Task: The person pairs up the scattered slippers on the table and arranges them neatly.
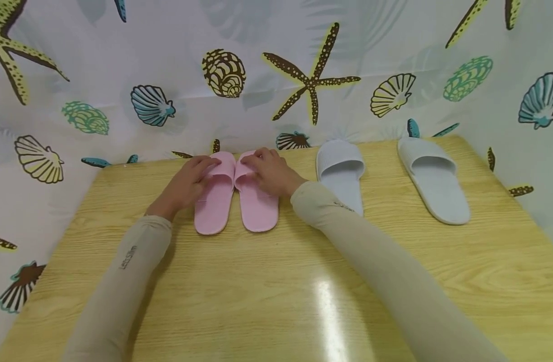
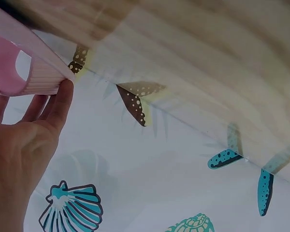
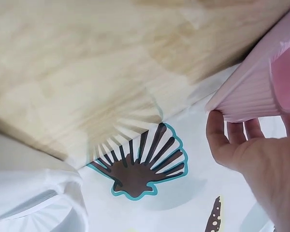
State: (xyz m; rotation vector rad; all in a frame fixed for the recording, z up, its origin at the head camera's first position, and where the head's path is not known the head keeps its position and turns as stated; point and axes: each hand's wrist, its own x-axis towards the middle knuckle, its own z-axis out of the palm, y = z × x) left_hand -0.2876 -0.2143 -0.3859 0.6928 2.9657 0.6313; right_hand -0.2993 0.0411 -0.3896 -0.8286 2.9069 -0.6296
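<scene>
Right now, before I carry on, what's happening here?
A person has both hands on a pair of pink slippers. The left hand has its fingers on the strap of the left pink slipper; the right hand does the same on the right pink slipper. The pair lies flat on the wooden table, toes toward the patterned cloth, heels slightly apart. To the right lie two white slippers, set apart and untouched.

Left sleeve (image 1: 133, 266) and right sleeve (image 1: 387, 266) worn: beige, close-fitting. Dark lettering (image 1: 127, 257) printed near each cuff (image 1: 159, 221).
</scene>
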